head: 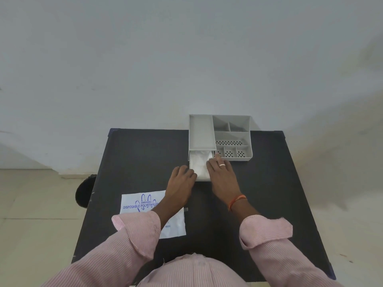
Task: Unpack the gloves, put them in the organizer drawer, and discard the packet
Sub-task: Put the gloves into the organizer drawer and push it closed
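A grey organizer (232, 137) stands at the far edge of the black table (145, 158). Its drawer (202, 179) is pulled out toward me and holds a stack of white, translucent gloves (198, 166). My left hand (182, 179) rests against the drawer's left front corner, fingers curled. Spread flat, my right hand (222, 175) presses down on the gloves along the drawer's right side. The white glove packet (136, 204), printed with blue lettering, lies flat on the table at the near left, partly hidden under my left forearm.
The organizer's right half has several open compartments, some with perforated floors (229, 142). A dark round object (85, 191) sits on the tiled floor left of the table. A pale wall rises behind the table.
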